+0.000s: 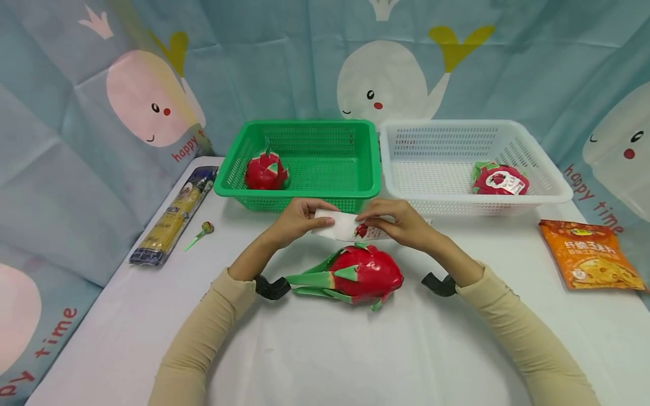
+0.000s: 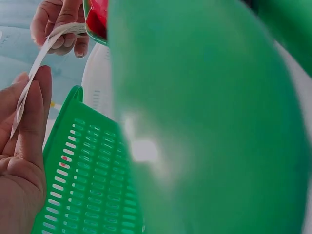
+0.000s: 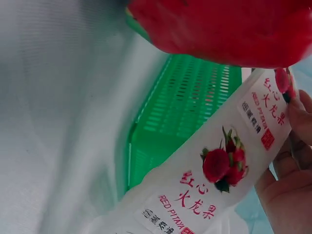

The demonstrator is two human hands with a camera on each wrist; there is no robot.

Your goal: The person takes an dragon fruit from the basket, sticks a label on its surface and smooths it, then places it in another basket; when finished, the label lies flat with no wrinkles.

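Both hands hold a white strip of printed pitaya labels (image 3: 224, 161) above the table. My left hand (image 1: 306, 217) pinches the strip's left end between thumb and fingers. My right hand (image 1: 398, 221) pinches it farther right, where a red fruit print shows. In the left wrist view the strip (image 2: 36, 68) is seen edge-on, bent between the two hands. Just below the hands a red dragon fruit (image 1: 368, 273) lies on its side, its long green leaves pointing left. Neither hand touches it.
Behind the hands stand a green basket (image 1: 304, 193) with one dragon fruit (image 1: 265, 172) and a white basket (image 1: 477, 198) with a labelled dragon fruit (image 1: 500, 179). A noodle packet (image 1: 172, 220) and a lollipop (image 1: 206, 228) lie left, an orange snack bag (image 1: 591, 254) right.
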